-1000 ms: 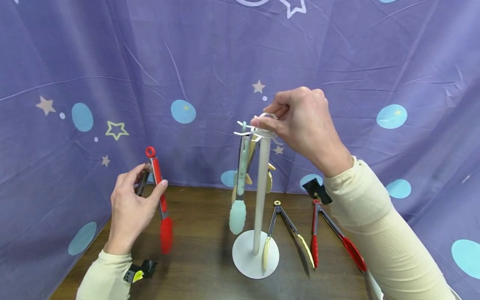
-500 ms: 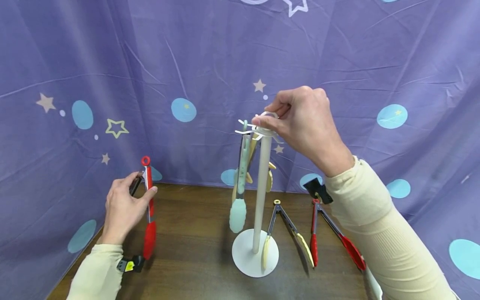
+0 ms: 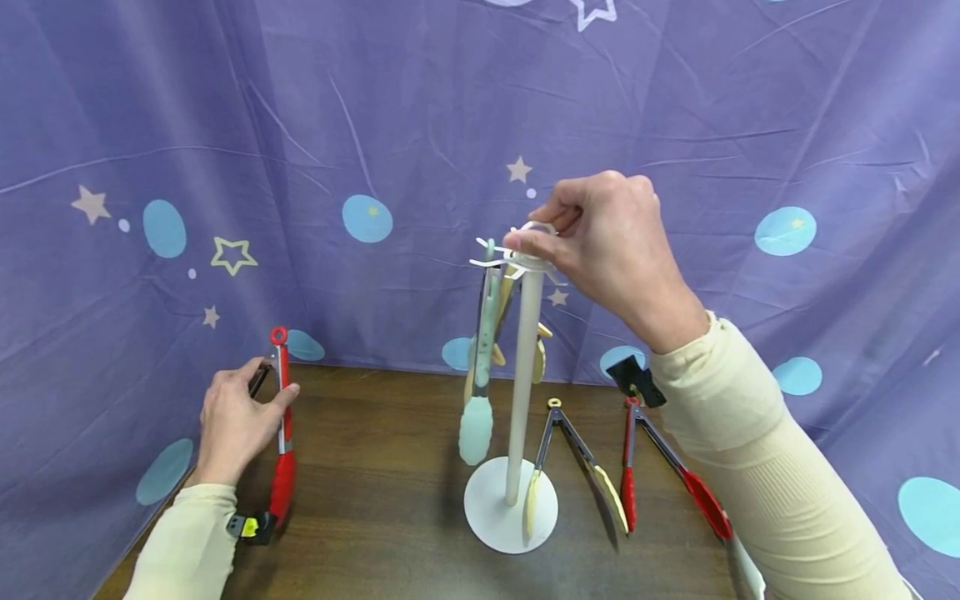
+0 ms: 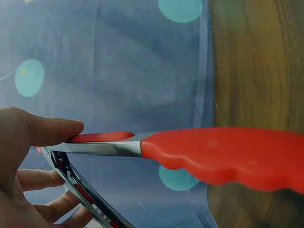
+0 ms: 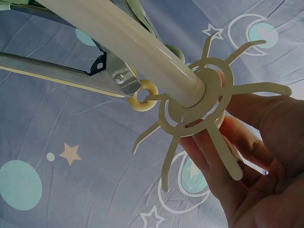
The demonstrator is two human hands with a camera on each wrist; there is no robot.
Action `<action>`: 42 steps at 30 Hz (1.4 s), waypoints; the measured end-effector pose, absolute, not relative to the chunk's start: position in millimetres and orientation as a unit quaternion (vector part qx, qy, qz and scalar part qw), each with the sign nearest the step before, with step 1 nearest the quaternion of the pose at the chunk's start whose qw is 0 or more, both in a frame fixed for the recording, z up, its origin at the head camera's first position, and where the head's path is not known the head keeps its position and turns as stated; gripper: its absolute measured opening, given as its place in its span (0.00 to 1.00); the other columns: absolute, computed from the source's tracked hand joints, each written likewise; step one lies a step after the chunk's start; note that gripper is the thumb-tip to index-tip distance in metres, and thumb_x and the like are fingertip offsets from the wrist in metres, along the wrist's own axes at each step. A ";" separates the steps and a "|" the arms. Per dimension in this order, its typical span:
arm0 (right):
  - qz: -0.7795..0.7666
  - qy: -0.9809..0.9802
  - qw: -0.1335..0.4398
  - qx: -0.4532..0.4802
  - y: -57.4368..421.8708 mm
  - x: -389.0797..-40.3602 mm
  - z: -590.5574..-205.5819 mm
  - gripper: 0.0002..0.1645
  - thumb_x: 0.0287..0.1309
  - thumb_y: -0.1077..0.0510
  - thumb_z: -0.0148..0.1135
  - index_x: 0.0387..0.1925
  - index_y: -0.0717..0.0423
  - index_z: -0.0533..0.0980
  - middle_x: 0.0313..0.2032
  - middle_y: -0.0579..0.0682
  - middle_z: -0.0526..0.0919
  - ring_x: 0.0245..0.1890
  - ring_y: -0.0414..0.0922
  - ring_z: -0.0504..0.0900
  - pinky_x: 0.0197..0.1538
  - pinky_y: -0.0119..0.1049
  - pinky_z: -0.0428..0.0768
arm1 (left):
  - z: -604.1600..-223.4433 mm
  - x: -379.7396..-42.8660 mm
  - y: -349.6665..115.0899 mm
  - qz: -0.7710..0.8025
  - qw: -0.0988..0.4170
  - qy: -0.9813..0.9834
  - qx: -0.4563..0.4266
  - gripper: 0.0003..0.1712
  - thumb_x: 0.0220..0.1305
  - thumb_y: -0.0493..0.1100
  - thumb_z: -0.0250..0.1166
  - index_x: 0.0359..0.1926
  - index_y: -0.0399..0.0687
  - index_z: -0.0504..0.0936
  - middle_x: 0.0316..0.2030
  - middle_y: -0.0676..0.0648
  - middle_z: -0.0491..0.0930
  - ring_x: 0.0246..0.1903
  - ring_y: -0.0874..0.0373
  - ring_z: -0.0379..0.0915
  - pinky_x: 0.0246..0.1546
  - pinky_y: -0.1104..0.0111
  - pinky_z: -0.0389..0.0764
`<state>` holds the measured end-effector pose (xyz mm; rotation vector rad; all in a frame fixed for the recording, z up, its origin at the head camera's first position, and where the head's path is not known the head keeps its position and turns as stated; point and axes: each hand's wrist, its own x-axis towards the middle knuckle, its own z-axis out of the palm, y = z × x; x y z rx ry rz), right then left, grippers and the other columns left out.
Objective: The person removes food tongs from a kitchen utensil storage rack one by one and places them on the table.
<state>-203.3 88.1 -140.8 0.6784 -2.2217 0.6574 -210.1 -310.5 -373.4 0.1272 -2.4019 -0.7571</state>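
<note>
At the left of the head view my left hand [image 3: 236,421] holds red-handled tongs [image 3: 283,479] upright, thumb on one arm and fingers against the other. Their two arms stand spread in the left wrist view, one scalloped red tip [image 4: 223,154] pointing right. My right hand [image 3: 618,254] pinches the top of a white stand [image 3: 527,367]. Curved hooks [image 5: 225,152] ring that top in the right wrist view. From hooks on the stand hang mint-green tongs [image 3: 476,429] and, behind them, cream tongs [image 5: 142,97], partly hidden by the pole in the head view.
Spread cream tongs [image 3: 609,500] lie on the wooden table [image 3: 390,500], one arm over the stand's round base [image 3: 491,517]. Spread red tongs [image 3: 705,500] lie farther right. A white object [image 3: 746,571] shows partly beneath my right sleeve. A purple curtain [image 3: 420,100] stands behind.
My left hand has moved left and slightly down with the red tongs, away from the stand. My right hand stays on the stand's top, and the hanging tongs look the same.
</note>
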 end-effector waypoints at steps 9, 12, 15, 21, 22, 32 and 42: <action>0.254 -0.859 0.360 0.261 88.4 -202.7 -140.3 0.17 0.49 0.46 0.81 0.26 0.56 0.88 0.24 0.51 0.88 0.24 0.46 0.87 0.34 0.44 0.83 | -384.6 -214.8 -323.6 -0.270 0.311 -0.909 0.057 0.26 0.55 0.41 0.74 0.52 0.33 0.80 0.45 0.21 0.76 0.49 0.24 0.68 0.45 0.35 0.67; 0.255 -0.858 0.360 0.261 88.0 -202.8 -140.2 0.17 0.49 0.47 0.81 0.26 0.56 0.88 0.24 0.51 0.88 0.24 0.46 0.87 0.34 0.44 0.82 | -387.8 -214.9 -327.1 -0.266 0.313 -0.910 0.061 0.26 0.54 0.41 0.74 0.52 0.32 0.80 0.44 0.21 0.76 0.49 0.24 0.68 0.45 0.35 0.67; 0.259 -0.859 0.358 0.260 87.8 -202.6 -140.2 0.17 0.49 0.47 0.81 0.26 0.56 0.87 0.24 0.51 0.88 0.24 0.46 0.87 0.34 0.44 0.82 | -391.0 -215.4 -330.5 -0.264 0.314 -0.910 0.064 0.26 0.54 0.41 0.74 0.52 0.33 0.80 0.44 0.21 0.76 0.48 0.24 0.68 0.45 0.36 0.67; 0.263 -0.858 0.356 0.262 87.3 -202.8 -140.9 0.17 0.49 0.47 0.81 0.26 0.57 0.87 0.25 0.51 0.88 0.24 0.45 0.88 0.33 0.43 0.83 | -397.7 -217.1 -337.4 -0.260 0.311 -0.911 0.073 0.23 0.53 0.41 0.75 0.48 0.34 0.81 0.41 0.21 0.76 0.45 0.22 0.69 0.41 0.36 0.67; 0.263 -0.858 0.356 0.262 87.2 -202.9 -141.1 0.17 0.49 0.47 0.81 0.26 0.57 0.87 0.25 0.51 0.88 0.24 0.45 0.88 0.33 0.43 0.83 | -398.8 -217.3 -338.4 -0.258 0.311 -0.912 0.074 0.23 0.53 0.41 0.75 0.48 0.35 0.81 0.40 0.21 0.76 0.45 0.22 0.69 0.41 0.36 0.68; 0.264 -0.858 0.354 0.262 87.2 -204.1 -142.4 0.16 0.50 0.47 0.80 0.26 0.56 0.87 0.25 0.51 0.88 0.24 0.45 0.88 0.33 0.43 0.82 | -407.5 -220.3 -344.0 -0.251 0.288 -0.920 0.089 0.25 0.54 0.42 0.75 0.51 0.33 0.80 0.43 0.21 0.77 0.46 0.22 0.69 0.42 0.35 0.68; 0.265 -0.852 0.362 0.269 88.1 -204.4 -143.8 0.16 0.50 0.48 0.81 0.26 0.57 0.87 0.24 0.51 0.88 0.23 0.45 0.87 0.31 0.43 0.82 | -416.3 -229.5 -345.4 -0.250 0.244 -0.931 0.107 0.33 0.58 0.44 0.73 0.58 0.26 0.76 0.49 0.18 0.73 0.48 0.19 0.67 0.45 0.34 0.68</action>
